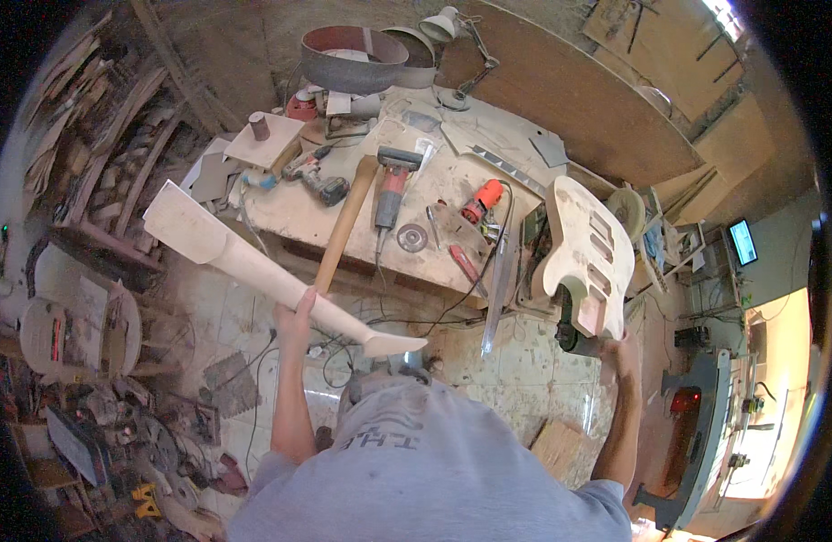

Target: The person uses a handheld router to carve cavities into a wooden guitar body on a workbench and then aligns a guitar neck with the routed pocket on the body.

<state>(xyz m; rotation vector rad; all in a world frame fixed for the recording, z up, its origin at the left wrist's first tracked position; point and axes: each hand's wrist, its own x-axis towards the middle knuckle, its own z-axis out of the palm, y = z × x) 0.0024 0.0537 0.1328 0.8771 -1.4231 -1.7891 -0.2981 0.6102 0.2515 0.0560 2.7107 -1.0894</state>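
Note:
My left hand (296, 316) is closed around a pale wooden guitar neck (267, 274), which slants from upper left down toward the middle. My right hand (622, 354) grips the lower edge of an unfinished wooden guitar body (589, 248) with routed cavities, holding it upright at the right. Just beyond my left hand, a round wooden stick (346, 226) slopes down from the workbench (294, 212); whether my fingers touch it, I cannot tell. A dark object (567, 325) shows beside the body's lower edge, partly hidden.
On the bench are a cordless drill (324, 183), a grey and red power tool (392, 190), an orange power tool (482, 200) and a round disc (411, 238). A metal straightedge (499, 294) juts past its front. Cables (380, 316) hang below. Shelves of wood (118, 163) stand left.

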